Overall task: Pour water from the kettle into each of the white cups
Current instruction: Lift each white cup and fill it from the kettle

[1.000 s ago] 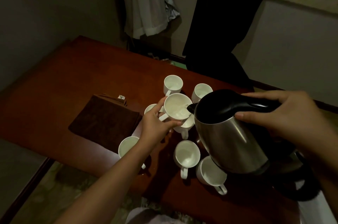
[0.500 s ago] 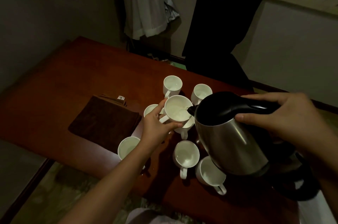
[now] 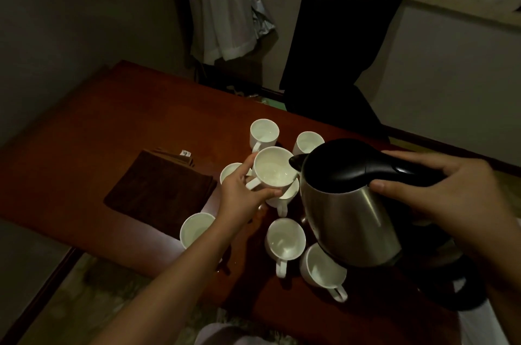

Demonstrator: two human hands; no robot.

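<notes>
My right hand (image 3: 445,192) grips the black handle of a steel kettle (image 3: 349,220), held tilted above the table with its black spout at the rim of a raised white cup (image 3: 272,171). My left hand (image 3: 239,195) holds that cup lifted above the others, fingers curled round its side near the handle. Several more white cups stand on the red-brown table (image 3: 112,124): two at the back (image 3: 264,133) (image 3: 307,141), one at the front left (image 3: 196,229), two in front of the kettle (image 3: 286,240) (image 3: 322,268), and two partly hidden under the raised cup.
A folded dark brown cloth (image 3: 158,186) lies on the table left of the cups. The kettle's black base (image 3: 462,288) sits at the right edge. A black office chair (image 3: 344,43) stands behind the table, with light clothing (image 3: 225,6) hanging by the wall.
Hands, raised cup and kettle hold almost the same pose; the kettle has dipped very slightly and the view has shifted a little.
</notes>
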